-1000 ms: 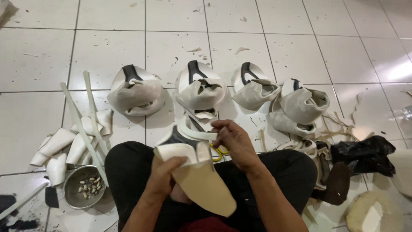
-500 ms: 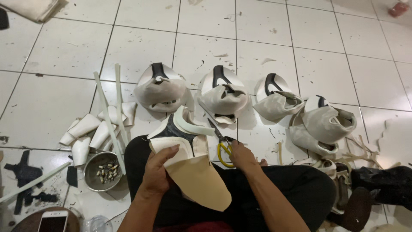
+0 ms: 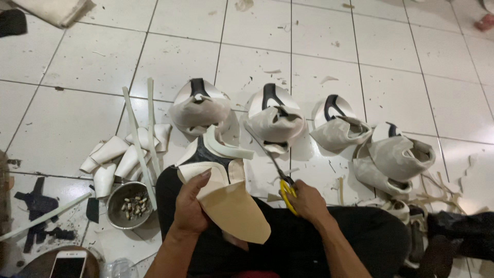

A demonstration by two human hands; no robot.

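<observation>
Here the person's left hand (image 3: pixel 191 206) has its grip wrapped around a shoe upper on a last (image 3: pixel 221 190), held over the lap: a smooth tan insole board, pointed at the near end, faces up, with stiff cream leather and a dark lining folded around its far edge. The right hand (image 3: pixel 307 201) is clenched on the yellow loops of a pair of scissors (image 3: pixel 275 167), whose thin metal blades point far and left, close to the nearest cream shoe. On the glossy white tiled floor (image 3: pixel 92 56), four rounded cream shoe uppers (image 3: pixel 275 118) with black tongue strips sit in a row just beyond the knees, the rightmost stacked against another. To the left lies a heap of curled, stiff white leather pieces (image 3: pixel 110 159) crossed by long pale strips, and near it a small round metal bowl (image 3: pixel 116 208) holds short pale nails or tacks. Black scraps (image 3: pixel 38 203) lie further left, and a phone (image 3: pixel 68 263) rests on a round brown surface at the near left edge.
</observation>
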